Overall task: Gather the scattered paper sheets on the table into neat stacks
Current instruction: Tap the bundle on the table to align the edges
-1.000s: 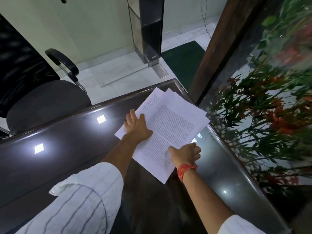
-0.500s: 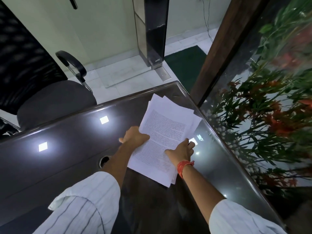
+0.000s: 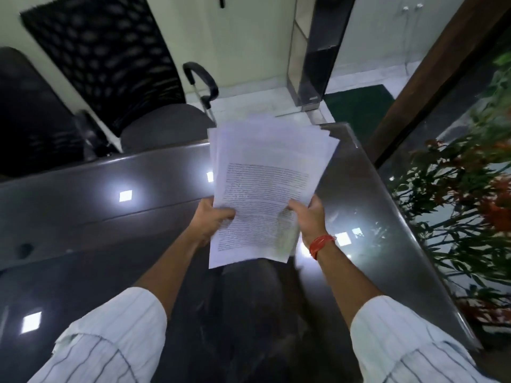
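Paper sheets [image 3: 265, 189] centre frame, bundle lifted off table [image 3: 110, 217], top page printed, upper edges fanned, uneven. Left hand [image 3: 213, 217] grips left lower edge, thumb on top; right hand [image 3: 307, 219] grips right lower edge, orange wrist thread [image 3: 320, 243]. Step, judged: collecting done, squaring pending. Next needs edges tapped against tabletop, then set down flat. Office chair [image 3: 138, 87] upper left, plants [image 3: 464, 203] right.

Both arms reach forward — left hand [image 3: 211, 217] and right hand [image 3: 309, 217] level, thumbs on top.
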A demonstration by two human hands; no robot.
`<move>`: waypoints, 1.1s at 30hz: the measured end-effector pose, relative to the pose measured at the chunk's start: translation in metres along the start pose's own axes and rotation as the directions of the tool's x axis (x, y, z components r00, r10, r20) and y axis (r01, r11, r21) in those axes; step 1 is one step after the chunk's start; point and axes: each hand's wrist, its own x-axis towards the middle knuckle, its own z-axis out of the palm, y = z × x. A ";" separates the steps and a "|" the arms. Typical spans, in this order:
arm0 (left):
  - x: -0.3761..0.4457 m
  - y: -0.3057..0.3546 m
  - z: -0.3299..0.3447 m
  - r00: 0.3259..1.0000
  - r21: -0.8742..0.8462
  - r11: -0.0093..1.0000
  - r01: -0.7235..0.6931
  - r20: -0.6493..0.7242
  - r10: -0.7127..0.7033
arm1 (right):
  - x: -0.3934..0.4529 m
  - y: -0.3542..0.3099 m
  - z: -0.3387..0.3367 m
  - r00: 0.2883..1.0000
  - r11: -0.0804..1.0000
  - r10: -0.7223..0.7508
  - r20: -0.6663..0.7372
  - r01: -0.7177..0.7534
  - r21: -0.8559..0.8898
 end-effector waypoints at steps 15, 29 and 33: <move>-0.181 -0.086 -0.256 0.930 -0.010 0.968 -0.250 -0.279 0.237 | -0.239 0.016 0.200 0.894 0.883 -0.412 0.176 0.439 -0.167; -0.234 -0.137 -0.326 0.904 -0.144 0.904 -0.402 -0.217 0.368 | -0.296 0.026 0.261 0.931 0.922 -0.244 0.273 0.310 -0.233; -0.234 -0.133 -0.324 0.912 -0.204 0.892 -0.402 -0.180 0.370 | -0.298 0.022 0.249 0.889 0.896 -0.267 0.373 0.371 -0.242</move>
